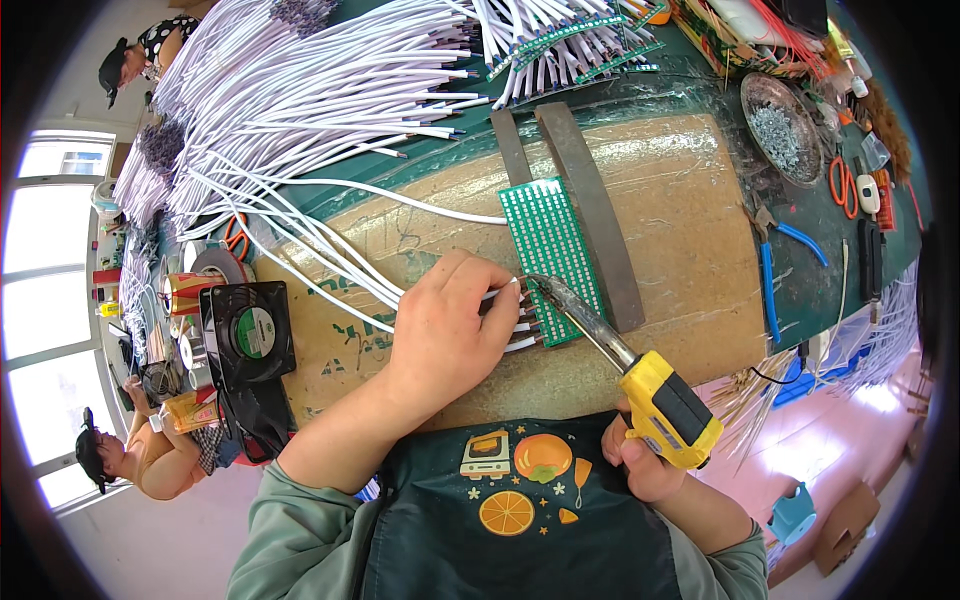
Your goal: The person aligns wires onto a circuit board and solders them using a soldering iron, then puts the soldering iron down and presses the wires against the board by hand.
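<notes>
My left hand (445, 320) pinches the end of a white cable (503, 290) at the left edge of a green circuit board (550, 235). Several white cables (345, 262) run from the upper left, some passing under this hand to the board. In my right hand (645, 462) is a yellow and black soldering iron (672, 410). Its metal tip reaches the board's left side, just beside my left fingertips. The board has rows of pale pads and lies tilted against a dark flat bar (595, 220). My left fingers partly hide the cable ends below.
A worn brown sheet (690, 190) covers the work surface. White cables (330, 90) are heaped at the far left, wired boards (570, 45) at the back. A black fan (250, 335) stands left. Blue-handled pliers (770, 265), orange scissors (843, 188) and a metal bowl (782, 128) lie right. Two people are at left.
</notes>
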The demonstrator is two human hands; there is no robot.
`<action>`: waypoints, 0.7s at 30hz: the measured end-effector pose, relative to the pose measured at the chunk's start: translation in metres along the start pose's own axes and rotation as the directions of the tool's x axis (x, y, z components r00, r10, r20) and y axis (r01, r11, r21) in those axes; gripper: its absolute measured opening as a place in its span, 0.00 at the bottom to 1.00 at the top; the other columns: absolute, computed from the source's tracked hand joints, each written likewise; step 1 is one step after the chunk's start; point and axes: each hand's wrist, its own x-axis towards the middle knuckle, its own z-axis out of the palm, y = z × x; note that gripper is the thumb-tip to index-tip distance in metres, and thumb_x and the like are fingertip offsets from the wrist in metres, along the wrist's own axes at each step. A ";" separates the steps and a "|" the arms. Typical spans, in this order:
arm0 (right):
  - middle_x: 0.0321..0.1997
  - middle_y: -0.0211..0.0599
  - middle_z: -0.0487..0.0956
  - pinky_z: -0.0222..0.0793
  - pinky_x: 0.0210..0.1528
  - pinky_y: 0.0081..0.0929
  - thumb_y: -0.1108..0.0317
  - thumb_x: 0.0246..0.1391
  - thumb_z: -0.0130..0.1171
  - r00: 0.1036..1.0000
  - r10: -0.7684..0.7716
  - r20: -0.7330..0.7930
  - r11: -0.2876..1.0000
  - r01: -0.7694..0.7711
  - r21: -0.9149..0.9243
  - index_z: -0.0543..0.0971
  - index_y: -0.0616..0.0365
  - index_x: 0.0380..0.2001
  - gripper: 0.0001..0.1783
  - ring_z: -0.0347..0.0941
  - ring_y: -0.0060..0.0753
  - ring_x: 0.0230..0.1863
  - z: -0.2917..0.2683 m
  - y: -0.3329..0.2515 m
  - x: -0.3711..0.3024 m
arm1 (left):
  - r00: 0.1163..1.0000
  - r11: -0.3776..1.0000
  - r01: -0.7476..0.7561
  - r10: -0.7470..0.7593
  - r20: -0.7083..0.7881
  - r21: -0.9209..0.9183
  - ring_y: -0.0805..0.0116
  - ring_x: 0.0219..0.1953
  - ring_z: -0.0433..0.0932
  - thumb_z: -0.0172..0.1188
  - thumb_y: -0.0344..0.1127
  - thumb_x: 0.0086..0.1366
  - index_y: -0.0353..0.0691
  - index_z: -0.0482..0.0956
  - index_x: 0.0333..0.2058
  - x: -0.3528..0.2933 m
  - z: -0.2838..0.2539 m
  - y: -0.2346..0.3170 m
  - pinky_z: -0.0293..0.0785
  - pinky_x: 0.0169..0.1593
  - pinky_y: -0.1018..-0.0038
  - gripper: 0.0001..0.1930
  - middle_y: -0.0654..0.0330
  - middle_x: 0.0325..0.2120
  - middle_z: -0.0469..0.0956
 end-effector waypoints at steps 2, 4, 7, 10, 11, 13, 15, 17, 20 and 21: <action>0.24 0.32 0.67 0.64 0.25 0.25 0.63 0.56 0.59 0.997 -0.054 -0.049 0.997 0.056 0.051 0.65 0.62 0.57 0.28 0.64 0.26 0.23 0.005 -0.010 0.003 | 1.000 1.000 0.001 -0.001 0.001 0.003 0.56 0.28 0.75 0.63 0.30 0.57 0.39 0.76 0.28 0.000 0.000 0.000 0.71 0.30 0.65 0.04 0.56 0.24 0.75; 0.24 0.32 0.67 0.64 0.25 0.25 0.63 0.56 0.60 0.998 -0.042 -0.052 0.998 0.044 0.045 0.64 0.61 0.59 0.30 0.63 0.26 0.23 0.003 -0.009 0.001 | 1.000 1.000 0.007 -0.007 0.007 -0.002 0.56 0.28 0.75 0.63 0.30 0.57 0.39 0.76 0.28 0.000 -0.001 0.000 0.71 0.31 0.65 0.04 0.56 0.24 0.75; 0.24 0.32 0.68 0.64 0.25 0.25 0.62 0.55 0.61 0.997 -0.024 -0.068 0.999 0.027 0.046 0.64 0.60 0.61 0.32 0.63 0.26 0.23 0.001 -0.006 -0.003 | 1.000 1.000 0.001 -0.001 0.008 -0.003 0.56 0.28 0.75 0.63 0.30 0.57 0.39 0.76 0.28 0.000 0.000 0.001 0.71 0.31 0.65 0.04 0.56 0.24 0.75; 0.24 0.33 0.68 0.64 0.25 0.25 0.62 0.55 0.61 0.997 -0.032 -0.070 0.998 0.036 0.053 0.63 0.59 0.61 0.33 0.64 0.27 0.23 0.001 -0.007 -0.001 | 1.000 1.000 0.002 -0.002 0.004 -0.004 0.56 0.28 0.75 0.63 0.30 0.57 0.38 0.76 0.28 0.000 -0.001 0.000 0.71 0.30 0.65 0.04 0.56 0.25 0.75; 0.25 0.33 0.68 0.63 0.25 0.26 0.62 0.55 0.61 0.997 -0.048 -0.066 0.997 0.051 0.052 0.64 0.58 0.61 0.32 0.64 0.27 0.23 0.002 -0.008 0.000 | 1.000 1.000 0.002 -0.002 0.003 -0.004 0.56 0.28 0.75 0.63 0.30 0.57 0.38 0.76 0.28 0.000 -0.001 0.000 0.71 0.30 0.65 0.04 0.56 0.25 0.75; 0.25 0.33 0.68 0.63 0.25 0.26 0.62 0.55 0.61 0.997 -0.045 -0.069 0.997 0.049 0.063 0.63 0.58 0.61 0.32 0.64 0.27 0.23 0.003 -0.011 0.001 | 1.000 1.000 0.001 -0.001 0.000 0.002 0.56 0.27 0.75 0.63 0.30 0.57 0.38 0.76 0.28 0.000 -0.001 0.000 0.71 0.29 0.65 0.04 0.56 0.25 0.75; 0.24 0.33 0.68 0.63 0.25 0.26 0.62 0.55 0.61 0.996 -0.043 -0.072 0.996 0.049 0.073 0.63 0.58 0.61 0.32 0.64 0.27 0.23 0.003 -0.011 0.002 | 1.000 1.000 0.004 -0.004 0.000 0.000 0.56 0.27 0.75 0.63 0.30 0.57 0.38 0.77 0.28 0.000 0.000 0.000 0.71 0.29 0.66 0.04 0.56 0.25 0.75; 0.25 0.33 0.68 0.63 0.25 0.26 0.62 0.56 0.60 0.997 -0.050 -0.050 0.994 0.054 0.094 0.63 0.58 0.61 0.32 0.64 0.27 0.22 0.002 -0.011 0.002 | 1.000 1.000 0.008 -0.008 0.000 0.000 0.56 0.27 0.76 0.63 0.30 0.57 0.39 0.77 0.28 0.000 0.000 0.001 0.71 0.29 0.66 0.04 0.56 0.25 0.75; 0.24 0.33 0.68 0.64 0.25 0.26 0.62 0.56 0.59 0.995 -0.067 -0.069 0.997 0.069 0.022 0.62 0.59 0.61 0.32 0.64 0.28 0.22 0.001 -0.009 0.001 | 1.000 1.000 0.006 -0.006 0.005 0.019 0.56 0.27 0.76 0.63 0.30 0.58 0.39 0.77 0.28 0.000 -0.002 0.001 0.71 0.29 0.66 0.04 0.55 0.25 0.75; 0.24 0.33 0.68 0.64 0.25 0.26 0.62 0.56 0.59 0.995 -0.068 -0.068 0.997 0.070 0.022 0.62 0.59 0.61 0.32 0.64 0.28 0.22 0.001 -0.009 0.002 | 1.000 1.000 0.010 -0.011 0.009 0.021 0.57 0.28 0.76 0.63 0.30 0.58 0.39 0.77 0.29 -0.001 -0.002 0.001 0.71 0.30 0.66 0.04 0.55 0.25 0.75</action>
